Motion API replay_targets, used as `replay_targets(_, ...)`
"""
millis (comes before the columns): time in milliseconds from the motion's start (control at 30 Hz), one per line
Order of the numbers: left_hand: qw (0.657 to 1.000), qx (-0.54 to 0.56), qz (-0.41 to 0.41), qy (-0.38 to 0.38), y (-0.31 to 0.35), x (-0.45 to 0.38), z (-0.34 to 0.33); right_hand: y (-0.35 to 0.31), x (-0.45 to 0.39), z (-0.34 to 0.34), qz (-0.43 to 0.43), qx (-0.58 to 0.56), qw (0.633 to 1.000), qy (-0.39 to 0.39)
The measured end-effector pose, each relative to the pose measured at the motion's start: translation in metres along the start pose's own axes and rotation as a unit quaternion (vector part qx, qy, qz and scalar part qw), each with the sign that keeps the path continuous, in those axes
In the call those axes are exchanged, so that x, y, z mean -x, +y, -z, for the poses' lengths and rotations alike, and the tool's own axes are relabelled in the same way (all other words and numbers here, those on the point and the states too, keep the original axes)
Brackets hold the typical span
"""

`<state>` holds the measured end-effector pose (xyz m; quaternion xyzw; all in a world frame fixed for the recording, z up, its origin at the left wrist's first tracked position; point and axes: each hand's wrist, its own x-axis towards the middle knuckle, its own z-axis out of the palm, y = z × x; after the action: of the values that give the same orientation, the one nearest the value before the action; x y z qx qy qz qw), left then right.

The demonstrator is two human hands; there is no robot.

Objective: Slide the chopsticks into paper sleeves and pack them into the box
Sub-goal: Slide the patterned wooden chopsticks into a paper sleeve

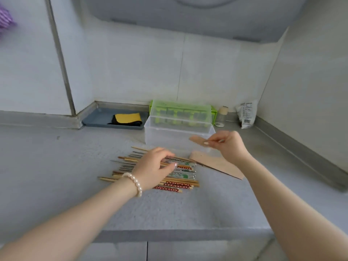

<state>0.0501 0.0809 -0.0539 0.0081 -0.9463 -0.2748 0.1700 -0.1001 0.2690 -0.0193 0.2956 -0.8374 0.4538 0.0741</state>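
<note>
the step in hand looks like the start of one sleeving cycle: picking a chopstick and readying a sleeve. the left hand (154, 166) rests over the pile of chopsticks (180, 176) spread on the grey desk (56, 166), its fingers (169, 154) loosely curved on top of them; whether it has one gripped yet cannot be told. the right hand (227, 146) is raised just in front of the clear box (178, 134), pinching one brown paper sleeve (197, 140) between thumb and fingertips. more sleeves (216, 164) lie flat beside the pile, below that hand. next, the left hand likely needs to lift a matching pair, and the right to hold the sleeve's mouth open and in line with the tips. the box appears empty of sleeved pairs.
</note>
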Motion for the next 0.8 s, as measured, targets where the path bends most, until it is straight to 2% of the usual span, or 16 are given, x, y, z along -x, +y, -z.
replay_targets(33,0.997,0.073,0.026,0.015,0.010,0.006,0.002,-0.014,0.010,-0.001,0.035,-0.014,0.999,0.039)
replay_targets(100,0.978,0.200,0.060,0.028,0.030,0.016,0.007,-0.034,0.034,-0.007,0.151,0.029,0.979,0.136)
replay_targets(167,0.947,0.309,0.083,0.033,0.048,0.025,0.010,-0.049,0.058,-0.017,0.285,0.134,0.924,0.218)
replay_targets(233,0.918,0.382,0.089,0.055,0.062,0.031,0.010,-0.059,0.075,-0.028,0.370,0.216,0.863,0.268)
replay_targets(300,0.900,0.416,0.089,0.095,0.070,0.035,0.011,-0.064,0.085,-0.038,0.401,0.247,0.829,0.301)
replay_targets(400,0.846,0.509,0.106,0.117,0.073,0.039,0.016,-0.067,0.094,-0.053,0.405,0.268,0.816,0.315)
replay_targets(467,0.816,0.556,0.118,0.110,0.072,0.041,0.022,-0.071,0.096,-0.060,0.401,0.247,0.831,0.294)
replay_targets(567,0.797,0.574,0.143,0.120,0.059,0.040,0.034,-0.078,0.094,-0.062,0.347,0.154,0.891,0.249)
replay_targets(667,0.765,0.603,0.179,0.138,0.038,0.035,0.049,-0.085,0.084,-0.051,0.155,0.004,0.969,0.190)
replay_targets(733,0.755,0.606,0.209,0.137,0.025,0.032,0.059,-0.077,0.072,-0.043,0.028,0.000,0.996,0.086)
replay_targets(800,0.770,0.578,0.237,0.130,0.012,0.031,0.067,-0.062,0.064,-0.043,-0.022,0.076,0.995,-0.066)
